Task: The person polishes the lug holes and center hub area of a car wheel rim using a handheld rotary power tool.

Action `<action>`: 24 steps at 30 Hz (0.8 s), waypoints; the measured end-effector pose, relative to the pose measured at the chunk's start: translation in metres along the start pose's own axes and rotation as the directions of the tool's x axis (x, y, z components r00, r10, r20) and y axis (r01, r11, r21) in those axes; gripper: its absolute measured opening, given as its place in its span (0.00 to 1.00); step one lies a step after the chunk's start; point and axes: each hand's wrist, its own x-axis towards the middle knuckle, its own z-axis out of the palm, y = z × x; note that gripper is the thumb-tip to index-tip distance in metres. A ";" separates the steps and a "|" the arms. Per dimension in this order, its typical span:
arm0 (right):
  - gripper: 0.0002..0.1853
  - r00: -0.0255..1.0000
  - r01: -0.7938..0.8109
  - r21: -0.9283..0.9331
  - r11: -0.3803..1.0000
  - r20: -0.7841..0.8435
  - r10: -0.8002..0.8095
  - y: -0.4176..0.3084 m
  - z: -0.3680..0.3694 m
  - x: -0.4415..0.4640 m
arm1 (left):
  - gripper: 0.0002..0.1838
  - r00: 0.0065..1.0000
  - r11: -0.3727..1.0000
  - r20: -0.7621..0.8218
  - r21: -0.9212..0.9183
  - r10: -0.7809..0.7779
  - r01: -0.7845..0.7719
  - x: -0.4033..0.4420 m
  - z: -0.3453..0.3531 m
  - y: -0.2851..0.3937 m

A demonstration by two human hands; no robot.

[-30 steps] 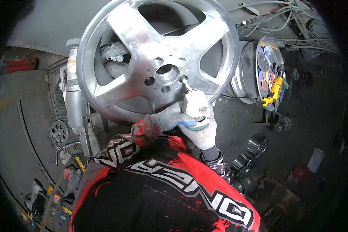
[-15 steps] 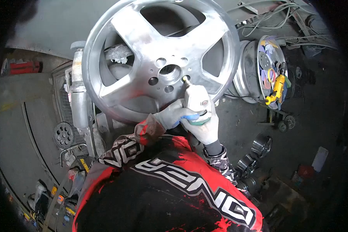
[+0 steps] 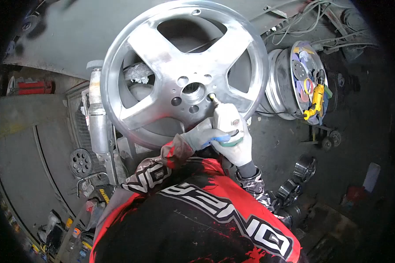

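Observation:
A bare-metal alloy wheel (image 3: 184, 68) with broad spokes stands facing me. Both gloved hands hold a white die grinder (image 3: 227, 117) in front of its lower hub. The small yellowish tip (image 3: 212, 96) sits at a lug hole right of the centre bore; how deep it reaches I cannot tell. My left hand (image 3: 201, 136), in a grey glove with blue on the fingers, closes on the tool's left side. Around the tool's body from below and the right, my right hand (image 3: 238, 149) is wrapped in a white glove. The fingers partly hide the grinder's rear.
At right, another wheel (image 3: 281, 83) holds sanding discs, and a yellow power tool (image 3: 314, 103) lies against it. Shiny cylindrical parts (image 3: 304, 168) stand on the floor at lower right. A metal stand (image 3: 97, 118) rises at left. Hoses (image 3: 303, 26) hang at upper right.
The whole view has shifted, so the wheel and hands appear slightly lower. The grinder's tip remains at the same lug hole, and both hands keep their hold.

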 end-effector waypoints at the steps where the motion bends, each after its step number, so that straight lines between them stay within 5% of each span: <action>1: 0.53 1.000 0.020 -0.041 0.999 -0.022 -0.021 -0.004 -0.002 -0.001 | 0.33 1.000 1.000 0.000 0.004 -0.004 0.004 0.000 0.003 -0.001; 9: 0.52 0.993 -0.116 -0.001 0.993 0.032 0.116 -0.018 0.004 -0.002 | 0.30 0.996 0.990 -0.093 -0.142 0.001 -0.014 -0.010 -0.002 -0.006; 14: 0.52 0.998 -0.057 -0.048 0.997 -0.030 0.055 -0.004 0.005 -0.005 | 0.29 0.999 0.999 -0.024 -0.031 -0.036 0.035 -0.003 0.001 0.005; 16: 0.52 0.983 -0.182 -0.018 0.983 0.012 0.183 -0.017 -0.002 -0.008 | 0.29 0.999 0.999 0.021 0.002 -0.032 0.032 -0.004 -0.003 -0.003; 18: 0.52 0.954 -0.298 0.015 0.954 0.047 0.297 -0.020 -0.004 -0.008 | 0.27 0.990 0.981 -0.129 0.191 0.048 -0.023 -0.010 -0.002 -0.005; 23: 0.51 0.988 -0.157 0.192 0.969 0.041 0.151 -0.009 0.003 -0.004 | 0.25 0.994 0.965 -0.109 0.263 0.033 -0.003 -0.012 -0.006 0.010; 24: 0.52 0.989 -0.145 0.182 0.972 0.032 0.142 -0.005 0.004 -0.006 | 0.26 0.991 0.774 -0.006 0.625 0.131 -0.098 -0.013 -0.004 0.016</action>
